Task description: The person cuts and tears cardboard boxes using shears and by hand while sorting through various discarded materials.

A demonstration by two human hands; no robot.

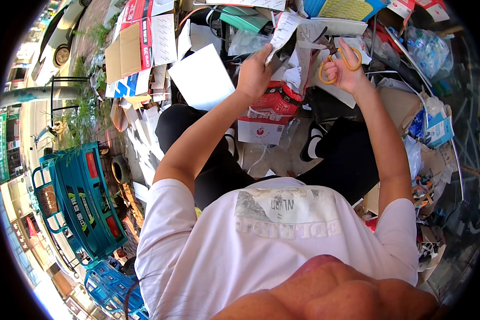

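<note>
My left hand (255, 72) grips a white printed piece of paper (282, 31), raised above the pile. In my right hand (346, 77) is a pair of scissors with orange-yellow handles (356, 57), held to the right of that paper, with dark blades pointing away from me. Between and below my hands is a red and white printed carton (268, 114), with crumpled white paper (294, 74) over its top. A blank white sheet (201, 76) lies left of my left hand.
Flattened cardboard boxes (128, 50) are piled at upper left, plastic bottles in a clear bag (426, 50) at upper right. A blue package (438, 130) and mixed scrap lie on the right. A teal cargo vehicle (77, 202), a tyre (120, 169) and a parked car (61, 32) are on the left.
</note>
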